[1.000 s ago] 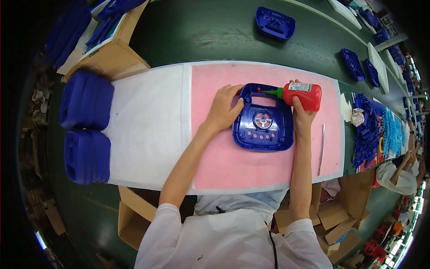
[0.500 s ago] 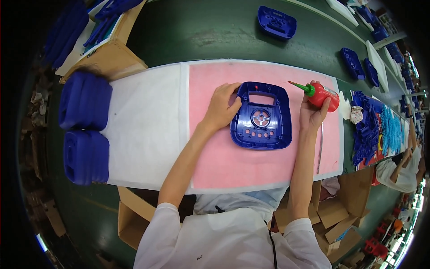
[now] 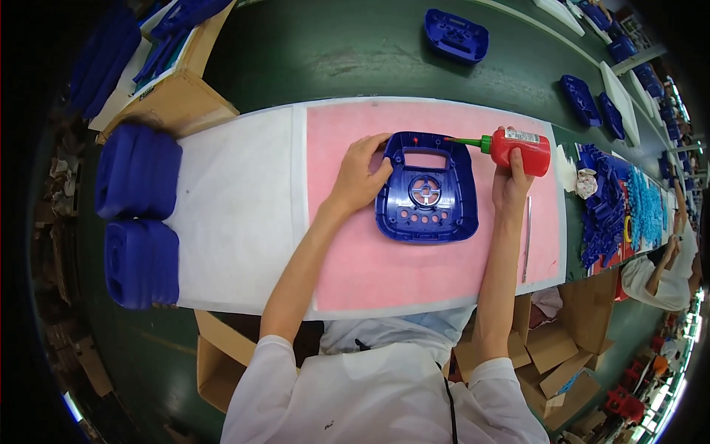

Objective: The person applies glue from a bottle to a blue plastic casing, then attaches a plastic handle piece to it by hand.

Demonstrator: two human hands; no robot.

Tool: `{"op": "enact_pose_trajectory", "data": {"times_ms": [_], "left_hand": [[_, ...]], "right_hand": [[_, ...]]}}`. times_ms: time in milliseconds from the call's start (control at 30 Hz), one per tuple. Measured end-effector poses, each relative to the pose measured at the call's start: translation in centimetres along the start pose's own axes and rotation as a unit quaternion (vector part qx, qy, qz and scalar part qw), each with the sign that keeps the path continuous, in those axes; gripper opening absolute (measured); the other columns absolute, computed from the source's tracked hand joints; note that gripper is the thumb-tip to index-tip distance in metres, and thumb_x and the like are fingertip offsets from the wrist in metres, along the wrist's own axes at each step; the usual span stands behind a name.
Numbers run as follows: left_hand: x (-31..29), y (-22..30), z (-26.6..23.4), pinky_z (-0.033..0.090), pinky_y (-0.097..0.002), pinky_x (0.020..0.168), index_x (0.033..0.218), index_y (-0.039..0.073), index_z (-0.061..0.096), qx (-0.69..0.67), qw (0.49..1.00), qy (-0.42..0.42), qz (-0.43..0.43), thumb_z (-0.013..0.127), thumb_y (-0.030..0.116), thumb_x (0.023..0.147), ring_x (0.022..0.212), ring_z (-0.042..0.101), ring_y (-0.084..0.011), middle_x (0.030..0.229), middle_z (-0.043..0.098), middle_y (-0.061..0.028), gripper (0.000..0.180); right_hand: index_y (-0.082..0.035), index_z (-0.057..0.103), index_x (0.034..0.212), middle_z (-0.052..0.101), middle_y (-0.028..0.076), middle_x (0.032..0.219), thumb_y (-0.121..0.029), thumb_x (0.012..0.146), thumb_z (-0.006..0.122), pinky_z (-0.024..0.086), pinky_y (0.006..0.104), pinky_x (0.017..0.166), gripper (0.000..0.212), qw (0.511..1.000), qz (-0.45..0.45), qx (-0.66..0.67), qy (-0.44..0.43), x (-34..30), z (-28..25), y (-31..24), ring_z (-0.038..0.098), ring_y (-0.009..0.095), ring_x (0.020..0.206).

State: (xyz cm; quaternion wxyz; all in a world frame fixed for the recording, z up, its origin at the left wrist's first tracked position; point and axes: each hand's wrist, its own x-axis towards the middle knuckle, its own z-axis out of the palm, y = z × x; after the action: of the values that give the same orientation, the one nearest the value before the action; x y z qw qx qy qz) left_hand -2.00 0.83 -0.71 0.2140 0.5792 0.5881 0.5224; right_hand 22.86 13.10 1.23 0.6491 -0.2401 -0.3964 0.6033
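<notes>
A blue plastic housing (image 3: 401,194), with a rectangular opening, a round grille and a row of holes, lies on the pink sheet (image 3: 347,274). My left hand (image 3: 360,174) grips its upper left edge between thumb and fingers. In my right hand (image 3: 512,177) is a red glue bottle (image 3: 526,153), tilted nearly level. Its green nozzle (image 3: 473,141) points left, with the thin tip over the upper right corner of the housing. A small red spot (image 3: 416,140) shows near the housing's top edge.
Stacked blue housings (image 3: 140,174) stand at the left of the white sheet (image 3: 237,222). A thin metal rod (image 3: 527,240) lies right of my right forearm. Blue parts (image 3: 606,196) are piled farther right. Another blue housing (image 3: 456,37) sits on the green surface beyond. Cardboard boxes (image 3: 558,348) stand below the table.
My right hand has brought the bottle left and levelled it, so its nozzle tip is now over the housing's upper right corner. My left hand still grips the housing.
</notes>
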Motion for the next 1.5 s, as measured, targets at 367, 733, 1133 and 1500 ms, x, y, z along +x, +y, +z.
{"op": "enact_pose_trajectory", "data": {"times_ms": [367,733,1133,1500], "left_hand": [[0.1,0.0,-0.1,0.043,-0.0416,0.096,0.118,0.001,0.058,0.003,1.0,-0.001,0.005,0.059,0.012,0.081,0.103,0.058,-0.0337,0.107,0.063,-0.0184,0.039],[-0.2,-0.2,0.2,0.042,-0.0415,0.098,0.119,0.001,0.058,0.015,1.0,0.008,-0.017,0.06,0.012,0.08,0.105,0.058,-0.0337,0.108,0.063,-0.0179,0.04],[0.0,0.0,0.0,0.043,-0.0414,0.097,0.119,0.0,0.058,0.005,1.0,-0.003,-0.004,0.059,0.011,0.08,0.104,0.059,-0.0339,0.11,0.063,-0.0188,0.04],[-0.2,-0.2,0.0,0.044,-0.0416,0.096,0.12,0.0,0.058,0.02,1.0,0.0,-0.009,0.06,0.012,0.081,0.105,0.059,-0.0344,0.112,0.063,-0.0193,0.041]], "right_hand": [[-0.006,0.037,0.136,0.053,0.02,0.132,-0.009,0.086,0.072,0.046,0.0421,0.104,0.06,0.999,0.014,-0.029,-0.023,-0.1,-0.1,0.4,0.052,0.037,0.124],[-0.003,0.04,0.134,0.053,0.021,0.132,-0.001,0.085,0.07,0.047,0.0424,0.102,0.058,0.999,0.021,-0.034,-0.012,-0.5,0.7,0.2,0.054,0.032,0.121],[-0.003,0.041,0.135,0.056,0.02,0.129,0.0,0.081,0.074,0.05,0.0416,0.099,0.063,0.997,0.012,-0.076,-0.009,-0.7,0.7,-0.3,0.055,0.032,0.12],[0.002,0.054,0.122,0.063,0.018,0.119,0.006,0.073,0.077,0.052,0.0409,0.096,0.053,0.968,-0.05,-0.227,-0.095,-1.5,2.7,-0.8,0.061,0.029,0.112]]}}
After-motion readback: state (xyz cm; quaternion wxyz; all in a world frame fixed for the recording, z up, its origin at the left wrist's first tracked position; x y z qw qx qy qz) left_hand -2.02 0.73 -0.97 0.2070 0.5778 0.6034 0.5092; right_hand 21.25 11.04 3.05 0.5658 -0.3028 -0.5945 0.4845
